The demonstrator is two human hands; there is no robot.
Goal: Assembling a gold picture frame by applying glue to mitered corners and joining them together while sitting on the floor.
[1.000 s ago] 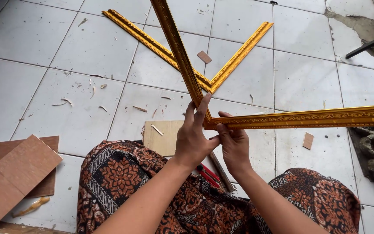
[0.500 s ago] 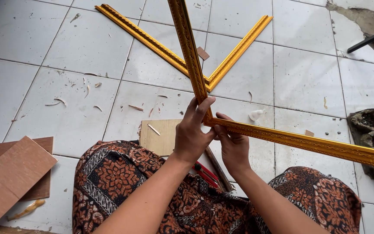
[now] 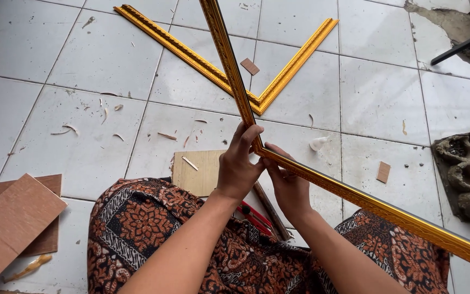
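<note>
Bare tiles left — floor frame blocks ahead.

Just one camera here, worn on the head, looking steeply down and forward over the lap at the tiled floor. It's close: both forearms fill the bottom, left hand and right hand near centre.
</note>
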